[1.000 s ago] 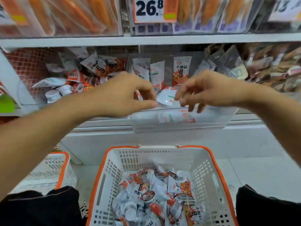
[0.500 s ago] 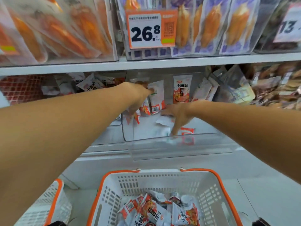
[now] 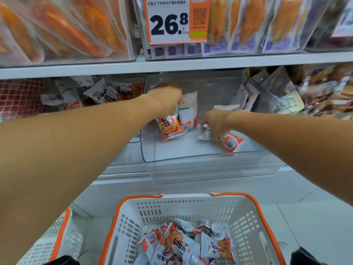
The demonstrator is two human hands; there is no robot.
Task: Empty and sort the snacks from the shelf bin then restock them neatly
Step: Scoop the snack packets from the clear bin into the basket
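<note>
— Looking from the head camera: what is the left hand (image 3: 165, 96) doing?

— It reaches deep into the clear shelf bin (image 3: 210, 163), fingers curled down over the tops of two upright snack packets (image 3: 176, 121) at the back.

— And the right hand (image 3: 214, 124)?

— Lower in the same bin, near its right side, fingers clenched round a white and orange packet (image 3: 228, 141) lying on the bin floor.

— Where are the other snacks?

— Heaped in the white basket (image 3: 246, 217) with orange rim on the floor below.

left hand (image 3: 165, 96) holds upright packets (image 3: 176, 119) | right hand (image 3: 214, 124) grips packet (image 3: 230, 142) | clear bin (image 3: 210, 165)
</note>
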